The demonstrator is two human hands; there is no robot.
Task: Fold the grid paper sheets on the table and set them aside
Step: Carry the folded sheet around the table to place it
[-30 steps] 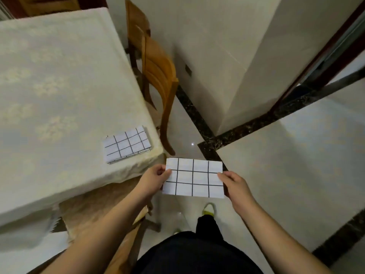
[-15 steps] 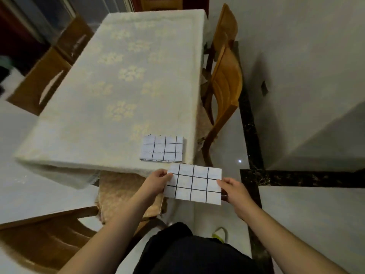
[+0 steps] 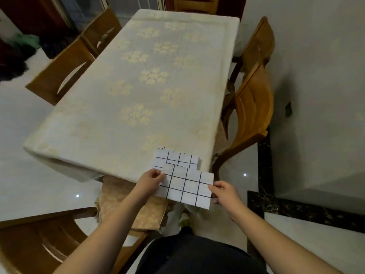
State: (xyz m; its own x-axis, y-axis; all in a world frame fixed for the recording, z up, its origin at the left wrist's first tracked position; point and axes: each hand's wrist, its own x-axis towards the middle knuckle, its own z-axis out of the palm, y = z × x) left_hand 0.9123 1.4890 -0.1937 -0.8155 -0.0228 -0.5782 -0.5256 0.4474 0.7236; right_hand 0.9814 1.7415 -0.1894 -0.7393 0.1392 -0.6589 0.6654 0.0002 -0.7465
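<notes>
- Both hands hold one folded sheet (image 3: 186,187) in the air, just off the table's near right corner, its far edge overlapping the stack in view
- Left hand (image 3: 149,180) pinches the sheet's left edge, thumb on top and fingers curled underneath
- Right hand (image 3: 224,192) pinches the right edge the same way, thumb above, fingertips tucked below the paper
- The sheet sits level, grid side up, black lines on white
- A stack (image 3: 177,158) of folded grid sheets lies on the table (image 3: 138,86) at that near right corner, close to the edge
- Table wears a pale floral cloth
- Wooden chairs (image 3: 252,107) stand along the right side, more along the left
- A cushioned chair (image 3: 126,204) sits tucked at the near end, below the hands
</notes>
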